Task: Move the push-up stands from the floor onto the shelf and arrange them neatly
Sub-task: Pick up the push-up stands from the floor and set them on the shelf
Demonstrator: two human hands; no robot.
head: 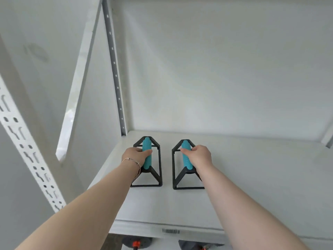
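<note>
Item: two push-up stands, black triangular wire frames with turquoise ribbed grips, both resting on the white shelf board (234, 177) toward its left rear, near the slotted grey upright (115, 73). My left hand (135, 155) is wrapped around the grip of the left push-up stand (147, 159); my right hand (197, 156) is curled over the grip of the right push-up stand (186, 160); neither hand is spread. Orientation: each grip's long axis runs front to back, far ends toward the rear wall; the pair sits roughly parallel, apart, the tops leaning slightly toward each other, perhaps only lens effect. Risk, in my judgement: letting go unevenly could skew one frame out of line; a sideways nudge could tip a narrow frame or knock the left one against the upright.
</note>
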